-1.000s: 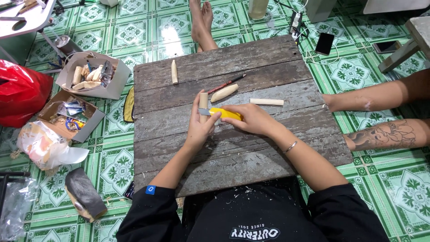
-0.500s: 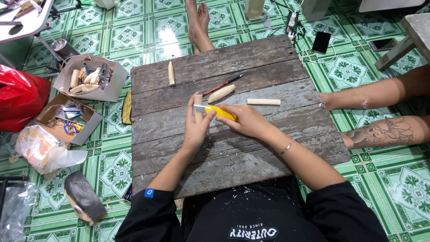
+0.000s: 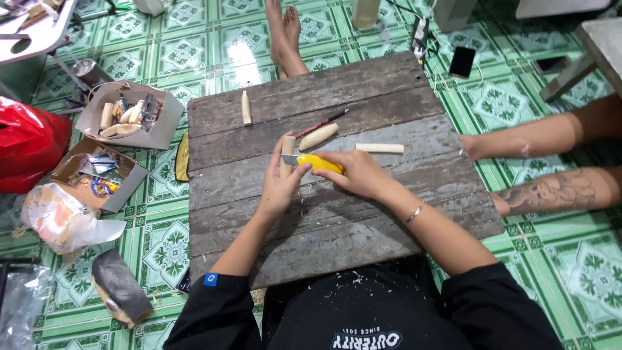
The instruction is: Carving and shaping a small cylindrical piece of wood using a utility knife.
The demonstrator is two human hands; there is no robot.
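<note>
From the head view, your left hand (image 3: pixel 280 185) gripped a short wooden peg (image 3: pixel 287 150) upright on the board (image 3: pixel 363 233). Your right hand (image 3: pixel 358 174), just beside it, was closed around a yellow knife (image 3: pixel 319 163), blade touching the peg. Another peg (image 3: pixel 380 148) lay just beyond your right hand.

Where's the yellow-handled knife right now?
In the head view, the yellow-handled knife is mid-board in the right hand, its blade against the wooden stick held by the left hand.

My knife (image 3: pixel 321 163) has a yellow handle; the stick (image 3: pixel 287 150) I hold is pale tan. The tabletop (image 3: pixel 363 214) is weathered grey wood. The floor (image 3: pixel 168 240) has green-and-white patterned tiles. A red bag (image 3: pixel 26 146) lies far left. My sleeves (image 3: pixel 214 311) are black.
</note>
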